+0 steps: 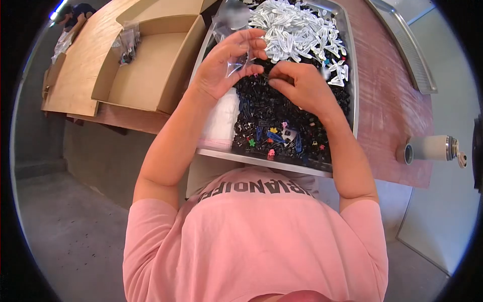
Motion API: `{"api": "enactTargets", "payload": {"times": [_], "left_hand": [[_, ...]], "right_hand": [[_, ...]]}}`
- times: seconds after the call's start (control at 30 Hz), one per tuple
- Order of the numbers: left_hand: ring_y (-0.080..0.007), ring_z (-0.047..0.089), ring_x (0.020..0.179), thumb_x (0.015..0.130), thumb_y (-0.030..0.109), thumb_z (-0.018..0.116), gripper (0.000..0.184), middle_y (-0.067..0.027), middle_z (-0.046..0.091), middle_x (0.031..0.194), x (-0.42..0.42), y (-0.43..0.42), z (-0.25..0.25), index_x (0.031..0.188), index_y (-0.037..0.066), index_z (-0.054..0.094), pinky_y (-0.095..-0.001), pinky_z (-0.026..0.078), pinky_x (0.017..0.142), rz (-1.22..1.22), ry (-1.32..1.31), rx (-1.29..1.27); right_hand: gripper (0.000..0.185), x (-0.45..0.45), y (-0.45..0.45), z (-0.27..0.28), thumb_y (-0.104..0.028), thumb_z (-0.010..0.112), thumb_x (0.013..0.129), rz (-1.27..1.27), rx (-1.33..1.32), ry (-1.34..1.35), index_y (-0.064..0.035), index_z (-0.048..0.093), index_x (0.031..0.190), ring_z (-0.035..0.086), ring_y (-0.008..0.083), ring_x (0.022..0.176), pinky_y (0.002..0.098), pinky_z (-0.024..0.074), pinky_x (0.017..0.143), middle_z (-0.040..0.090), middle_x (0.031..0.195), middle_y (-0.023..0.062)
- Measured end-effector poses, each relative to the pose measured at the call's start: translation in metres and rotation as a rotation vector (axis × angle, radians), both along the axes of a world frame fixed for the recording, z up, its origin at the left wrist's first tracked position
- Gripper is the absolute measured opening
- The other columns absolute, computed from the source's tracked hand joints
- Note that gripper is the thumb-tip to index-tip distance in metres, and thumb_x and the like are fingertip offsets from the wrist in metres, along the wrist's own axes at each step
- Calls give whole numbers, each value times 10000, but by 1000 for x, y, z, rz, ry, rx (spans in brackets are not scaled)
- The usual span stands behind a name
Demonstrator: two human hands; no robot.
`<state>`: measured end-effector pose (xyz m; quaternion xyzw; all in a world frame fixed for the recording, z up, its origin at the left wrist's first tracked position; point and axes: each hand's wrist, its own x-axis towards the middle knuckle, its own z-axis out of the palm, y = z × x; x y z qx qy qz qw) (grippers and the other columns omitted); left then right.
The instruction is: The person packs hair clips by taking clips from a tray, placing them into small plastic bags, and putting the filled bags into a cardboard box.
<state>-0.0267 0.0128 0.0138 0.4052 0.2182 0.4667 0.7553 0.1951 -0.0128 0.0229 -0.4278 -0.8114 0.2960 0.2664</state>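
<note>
My left hand (224, 63) is raised over the left side of a metal tray (355, 60), its fingers curled around a small clear plastic bag (234, 66). Just to its right, my right hand (304, 88) dips toward a mass of small black hair clips (261, 108); thumb and fingertips are pinched together, and what lies between them is hidden. White snap hair clips (289, 30) are heaped at the tray's far end. Among the black pieces near me are blue clips (275, 136) and a green flower-shaped piece (252, 143). A stack of clear bags (221, 121) lies along the tray's left edge.
Left of the tray stands an open cardboard box (146, 75) with several filled bags (129, 44) in its corner. A thermos flask (430, 149) lies on its side at the table's right edge. Another metal tray (405, 45) is far right. Another person (80, 17) is far left.
</note>
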Motion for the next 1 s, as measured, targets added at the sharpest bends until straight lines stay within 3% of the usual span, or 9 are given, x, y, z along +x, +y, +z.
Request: {"api": "enactTargets", "payload": {"times": [0.03,0.1,0.27,0.33,0.43,0.53,0.7,0.93,1.0], "left_hand": [[-196,604,1037,883,132,534,468,-73,615,1147,0,0,0,1337,19,519,-372,533,852,11,10,1],[-194,606,1033,884,135,535,467,-71,617,1144,-1,2,-1,1337,19,520,-370,534,850,6,3,3],[-188,609,1020,890,145,540,467,-69,622,1135,1,1,-1,1338,18,519,-357,536,840,9,19,9],[-182,608,1017,893,151,546,469,-69,621,1135,1,0,0,1341,16,518,-347,538,834,16,38,20],[-180,609,1013,892,157,554,476,-70,621,1137,0,3,-3,1345,16,517,-344,539,832,-3,19,24],[-178,609,1012,889,161,562,482,-68,621,1143,0,3,-4,1347,18,518,-345,539,834,3,25,26],[-172,608,1009,889,167,567,477,-64,622,1144,0,1,-2,1342,23,527,-346,537,838,13,50,30],[-168,611,1003,894,165,573,466,-62,626,1137,0,1,-2,1337,25,534,-341,536,839,27,73,29],[-166,613,999,895,165,576,464,-61,627,1137,0,1,-2,1337,26,535,-339,536,837,25,70,24]], "right_hand": [[141,4,1,0,-110,702,852,-1,-7,1,-12,680,951,615,165,655,294,489,638,678,768,90],[142,11,3,1,-107,710,823,275,-116,-163,-3,689,918,640,178,666,301,500,636,688,768,94],[116,4,-8,9,-106,717,802,342,-294,-244,-9,710,864,652,197,631,326,507,617,686,717,101],[164,-2,-11,13,-174,739,773,370,-311,-357,-47,734,877,690,269,724,375,531,664,713,780,110],[169,-10,-19,22,-171,735,764,422,-360,-406,-45,723,876,686,285,755,399,530,680,705,783,107],[191,-20,-31,12,-140,728,751,513,-261,-342,-35,689,906,645,268,641,389,491,607,646,679,101],[254,-40,-47,-1,-128,733,754,566,-242,-409,-62,641,982,651,293,838,430,505,708,636,859,90],[184,-40,-44,-6,-139,721,789,538,-176,-405,-62,642,937,651,312,862,439,510,736,637,901,86],[170,-38,-43,-6,-110,716,776,485,-140,-341,-36,679,924,663,336,904,455,519,778,675,916,138]]}}
